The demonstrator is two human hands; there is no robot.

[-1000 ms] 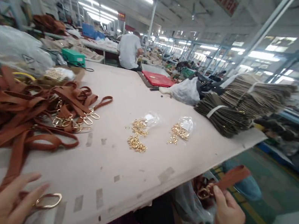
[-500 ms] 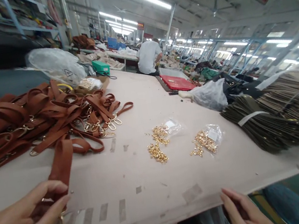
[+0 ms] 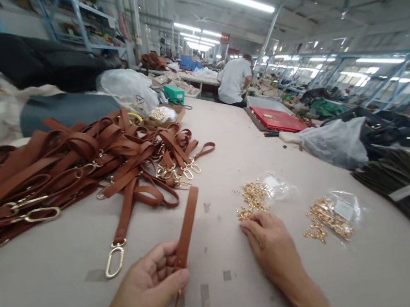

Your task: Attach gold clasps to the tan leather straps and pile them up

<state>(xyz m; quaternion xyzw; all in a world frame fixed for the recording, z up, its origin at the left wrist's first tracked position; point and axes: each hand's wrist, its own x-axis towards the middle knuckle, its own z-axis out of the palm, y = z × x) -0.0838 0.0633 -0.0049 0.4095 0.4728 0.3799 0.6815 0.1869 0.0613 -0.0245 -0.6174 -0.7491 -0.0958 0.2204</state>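
My left hand (image 3: 149, 288) is closed around a brown leather strap (image 3: 189, 224), whose flat free end points up and away. A small loop hangs below the fingers. My right hand (image 3: 270, 242) reaches down to a pile of small gold metal fittings (image 3: 255, 195), with thumb and forefinger pinched together at its near edge. Whatever sits between those fingertips is hidden. To the left of my left hand lies another strap (image 3: 124, 219) with a gold clasp (image 3: 115, 260), apart from the hand.
A large heap of brown straps (image 3: 73, 165) with gold clasps covers the left side. Clear bags (image 3: 346, 208) with gold fittings lie at right. Beyond are dark stacked pieces (image 3: 404, 193), a red folder (image 3: 275, 118) and a green box (image 3: 174, 94). A person (image 3: 234, 80) sits farther back.
The view has swung left. My right hand has gone from the table's front edge to the gold pile. My left hand has moved right, clear of the strap with the clasp.
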